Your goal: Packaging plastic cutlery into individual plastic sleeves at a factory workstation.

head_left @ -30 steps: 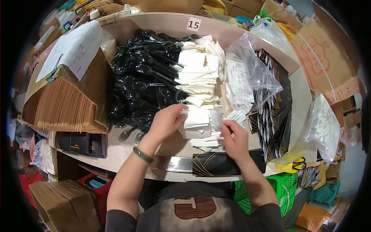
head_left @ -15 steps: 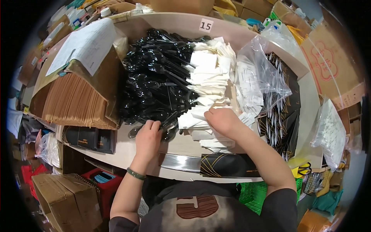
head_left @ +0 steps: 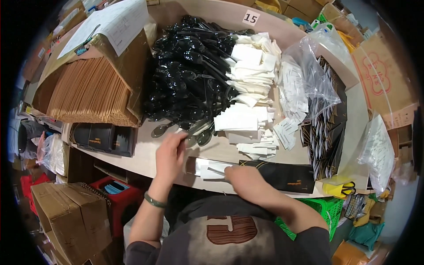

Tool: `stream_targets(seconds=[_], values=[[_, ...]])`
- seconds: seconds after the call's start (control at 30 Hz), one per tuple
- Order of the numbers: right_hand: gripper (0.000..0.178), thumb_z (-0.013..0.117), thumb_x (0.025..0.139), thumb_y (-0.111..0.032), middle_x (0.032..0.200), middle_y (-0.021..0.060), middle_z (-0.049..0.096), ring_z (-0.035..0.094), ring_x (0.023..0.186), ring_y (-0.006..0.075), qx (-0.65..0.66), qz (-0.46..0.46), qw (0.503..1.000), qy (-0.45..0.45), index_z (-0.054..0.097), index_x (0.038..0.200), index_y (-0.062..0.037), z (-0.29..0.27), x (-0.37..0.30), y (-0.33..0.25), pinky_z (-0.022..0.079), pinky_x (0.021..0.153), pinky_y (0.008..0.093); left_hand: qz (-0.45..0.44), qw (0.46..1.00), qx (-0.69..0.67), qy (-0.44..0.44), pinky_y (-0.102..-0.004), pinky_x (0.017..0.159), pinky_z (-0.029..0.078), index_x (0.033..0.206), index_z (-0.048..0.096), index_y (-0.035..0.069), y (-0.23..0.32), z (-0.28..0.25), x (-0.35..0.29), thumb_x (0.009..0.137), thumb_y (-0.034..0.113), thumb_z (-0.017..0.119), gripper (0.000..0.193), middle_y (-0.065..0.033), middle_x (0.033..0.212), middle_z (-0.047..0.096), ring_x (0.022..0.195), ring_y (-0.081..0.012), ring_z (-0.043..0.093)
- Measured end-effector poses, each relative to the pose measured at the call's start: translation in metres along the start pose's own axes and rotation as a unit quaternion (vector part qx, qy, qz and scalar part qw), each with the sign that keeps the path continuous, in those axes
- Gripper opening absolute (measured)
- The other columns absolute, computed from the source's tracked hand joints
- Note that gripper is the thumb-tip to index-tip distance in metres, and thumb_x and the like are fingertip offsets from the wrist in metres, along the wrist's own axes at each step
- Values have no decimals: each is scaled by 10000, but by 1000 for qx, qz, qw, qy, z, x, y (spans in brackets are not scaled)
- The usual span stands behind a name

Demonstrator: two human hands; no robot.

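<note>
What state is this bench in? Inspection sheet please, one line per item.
Surface: pale table, metal strip at its near edge, partly covered.
Things in hand: white packets above the strip; loose heap of black spoons.
Clutter: white stack, clear bag over black sleeves, open carton of brown sheets with a paper on top.
Hands: right hand pinches the white packets; left hand at the heap's near edge, grip unclear.
Cables: nothing seen.
Surroundings: green basket, cardboard boxes, red container.
</note>
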State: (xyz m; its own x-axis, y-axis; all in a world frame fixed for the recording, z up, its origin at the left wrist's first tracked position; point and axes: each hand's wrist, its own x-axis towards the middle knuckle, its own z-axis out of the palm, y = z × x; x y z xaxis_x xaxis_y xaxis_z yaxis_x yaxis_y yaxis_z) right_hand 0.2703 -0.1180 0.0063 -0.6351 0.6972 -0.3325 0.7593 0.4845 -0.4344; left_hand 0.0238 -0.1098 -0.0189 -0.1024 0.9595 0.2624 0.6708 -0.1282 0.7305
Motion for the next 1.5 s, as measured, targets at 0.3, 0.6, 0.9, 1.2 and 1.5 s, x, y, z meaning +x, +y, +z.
stream_targets(seconds=[0.3,0.6,0.9,1.2,1.5], values=[[289,647,915,-319,879,152,670,674,846,355,-3,63,998,32,573,993,-50,-16,7,-14,523,679,463,153,988,4,19,-374,748,566,1013,713,56,-4,22,-40,828,-10,678,200,-110,957,733,840,-283,710],[450,679,868,-214,1334,127,592,511,1313,285,-205,-227,940,153,599,1279,-52,26,-17,30,360,1086,533,396,876,122,-246,-346,787,572,1116,648,77,-8,8,-21,843,133,631,280,-97,1139,693,1001,-237,691],[688,757,821,-319,1500,203,433,363,1388,464,-168,-221,945,174,515,1446,-166,51,-43,49,298,1119,621,-115,912,389,62,-464,738,560,892,703,32,-53,-158,102,812,143,669,141,-186,872,688,854,-376,680],[418,765,732,-131,1402,332,441,472,1226,520,-27,-190,964,185,712,1147,-147,4,-44,54,414,1038,550,-181,938,168,245,-356,679,539,1025,683,6,-18,-176,101,946,137,595,177,-152,860,681,748,-207,649],[420,706,863,-168,1462,285,409,430,1326,466,-62,-118,976,173,650,1276,-221,8,-47,54,372,1105,539,-153,954,-154,-206,-240,748,469,982,698,-17,-41,-49,-37,918,30,672,84,-20,851,643,799,-103,574]])
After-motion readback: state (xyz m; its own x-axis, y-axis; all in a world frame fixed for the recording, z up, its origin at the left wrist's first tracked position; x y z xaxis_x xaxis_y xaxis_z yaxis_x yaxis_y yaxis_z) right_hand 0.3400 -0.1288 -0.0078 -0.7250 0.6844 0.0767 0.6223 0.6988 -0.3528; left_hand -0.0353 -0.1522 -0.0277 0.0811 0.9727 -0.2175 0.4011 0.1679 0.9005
